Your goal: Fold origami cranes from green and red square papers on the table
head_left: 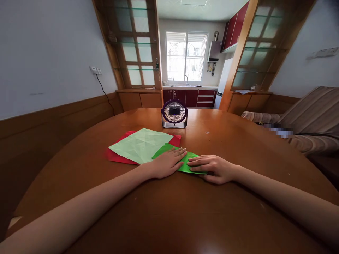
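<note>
A bright green folded sheet of paper (187,166) lies on the table in front of me. My left hand (168,163) rests flat on its left part, fingers stretched out and pointing right. At the right end, my right hand (214,167) has its fingers over the sheet and its thumb at the lower corner, so the paper's edge sits between them. Beyond my left hand, a pale green creased sheet (144,143) lies on top of a red sheet (116,156). The green paper's left tip overlaps the pale sheet.
A small dark purple desk fan (174,112) stands upright behind the papers. The brown wooden table (201,215) has a rounded outline. To the right is a striped sofa (312,113); a kitchen with a window lies beyond.
</note>
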`<act>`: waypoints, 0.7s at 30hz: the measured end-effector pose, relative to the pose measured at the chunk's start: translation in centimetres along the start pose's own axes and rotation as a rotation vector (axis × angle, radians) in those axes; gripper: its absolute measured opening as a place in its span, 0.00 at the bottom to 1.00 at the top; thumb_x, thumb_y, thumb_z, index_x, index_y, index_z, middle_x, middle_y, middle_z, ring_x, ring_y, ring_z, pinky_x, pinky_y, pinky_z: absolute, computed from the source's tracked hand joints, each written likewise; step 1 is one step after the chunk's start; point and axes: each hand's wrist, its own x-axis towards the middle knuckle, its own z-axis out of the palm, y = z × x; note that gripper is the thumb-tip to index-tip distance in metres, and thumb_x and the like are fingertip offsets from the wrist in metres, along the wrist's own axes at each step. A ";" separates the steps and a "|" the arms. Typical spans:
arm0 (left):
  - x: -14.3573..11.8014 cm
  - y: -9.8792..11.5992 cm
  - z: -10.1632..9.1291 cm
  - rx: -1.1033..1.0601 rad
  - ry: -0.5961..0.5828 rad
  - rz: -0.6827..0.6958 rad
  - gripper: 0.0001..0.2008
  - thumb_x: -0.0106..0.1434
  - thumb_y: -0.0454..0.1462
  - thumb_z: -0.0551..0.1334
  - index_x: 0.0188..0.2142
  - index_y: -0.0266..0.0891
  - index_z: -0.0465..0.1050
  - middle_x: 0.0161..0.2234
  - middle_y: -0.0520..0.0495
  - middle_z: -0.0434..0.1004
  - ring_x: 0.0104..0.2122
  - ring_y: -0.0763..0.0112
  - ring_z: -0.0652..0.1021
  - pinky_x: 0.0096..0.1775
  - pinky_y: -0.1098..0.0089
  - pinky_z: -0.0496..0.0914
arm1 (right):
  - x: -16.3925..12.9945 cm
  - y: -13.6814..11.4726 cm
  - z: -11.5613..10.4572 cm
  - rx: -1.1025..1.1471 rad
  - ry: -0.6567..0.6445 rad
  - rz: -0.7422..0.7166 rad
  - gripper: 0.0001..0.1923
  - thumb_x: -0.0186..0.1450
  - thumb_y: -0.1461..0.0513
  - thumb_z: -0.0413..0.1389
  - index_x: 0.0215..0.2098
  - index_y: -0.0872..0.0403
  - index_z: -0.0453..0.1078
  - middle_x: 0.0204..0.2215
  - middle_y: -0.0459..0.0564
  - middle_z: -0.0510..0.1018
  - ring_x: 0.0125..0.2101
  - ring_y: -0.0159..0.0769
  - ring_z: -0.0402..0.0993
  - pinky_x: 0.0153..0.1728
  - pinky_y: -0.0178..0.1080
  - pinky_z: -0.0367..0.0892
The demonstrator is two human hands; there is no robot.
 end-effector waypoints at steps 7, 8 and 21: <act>0.1 0.8 -0.2 0.015 -0.139 -0.046 0.29 0.73 0.46 0.39 0.68 0.34 0.42 0.69 0.42 0.40 0.68 0.66 0.44 0.65 0.58 0.41 | 0.2 -0.6 0.1 0.030 0.100 -0.005 0.21 0.67 0.65 0.48 0.57 0.53 0.67 0.50 0.54 0.77 0.51 0.39 0.73 0.50 0.43 0.70; 0.0 1.0 -0.3 0.012 -0.147 -0.053 0.30 0.73 0.47 0.39 0.68 0.33 0.41 0.69 0.42 0.39 0.68 0.66 0.43 0.65 0.58 0.40 | 0.2 -0.6 0.1 0.054 0.125 0.007 0.19 0.67 0.65 0.48 0.55 0.53 0.68 0.48 0.55 0.78 0.48 0.38 0.75 0.48 0.41 0.71; -2.8 2.2 -0.4 -0.117 0.073 -0.070 0.21 0.71 0.38 0.46 0.59 0.41 0.66 0.62 0.46 0.63 0.60 0.63 0.66 0.59 0.61 0.62 | 1.1 -0.8 0.3 0.372 0.357 0.384 0.14 0.68 0.56 0.53 0.34 0.57 0.74 0.28 0.49 0.77 0.27 0.30 0.69 0.29 0.32 0.66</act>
